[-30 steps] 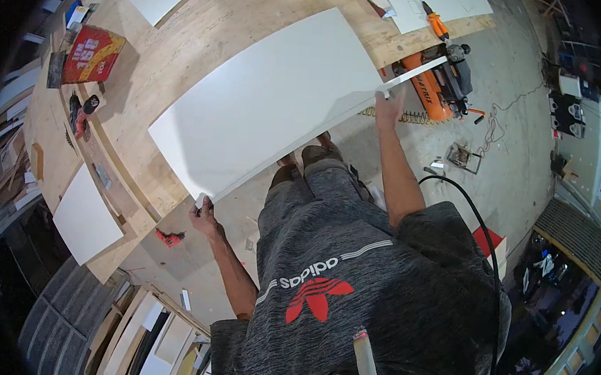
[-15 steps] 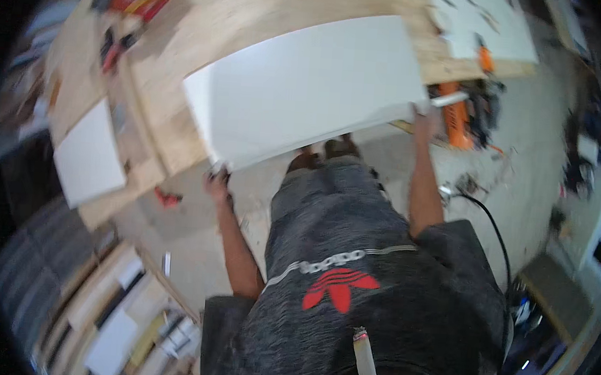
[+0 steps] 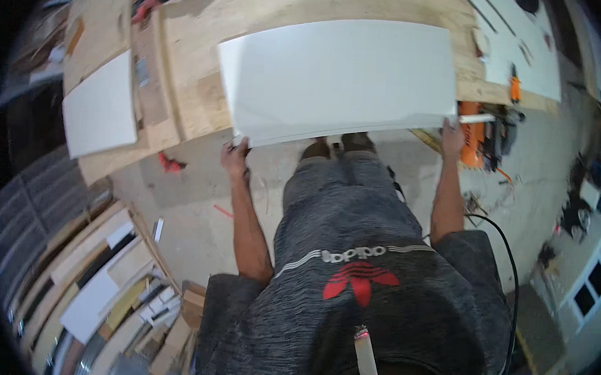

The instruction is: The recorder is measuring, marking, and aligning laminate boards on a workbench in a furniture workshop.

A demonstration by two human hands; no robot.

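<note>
A wide white panel (image 3: 343,79) lies across the plywood workbench (image 3: 191,51), its near edge sticking out past the bench front. My left hand (image 3: 235,158) is closed on the panel's near left corner, with the fingertips at the edge. At the near right corner my right hand (image 3: 452,138) grips the same panel; the fingers under it are hidden. A short white strip (image 3: 477,119) sticks out just beyond my right hand.
A smaller white panel (image 3: 104,107) lies on the bench's left. Orange-handled pliers (image 3: 514,89) rest on a white sheet at right. Orange and black tools (image 3: 481,141) hang below. A black hose (image 3: 505,247) crosses the right floor. Offcuts (image 3: 105,292) fill a rack at lower left.
The view has shifted, so bench, panel and both hands sit farther right in it. The panel appears straighter along the bench front. Both hands keep hold of its corners.
</note>
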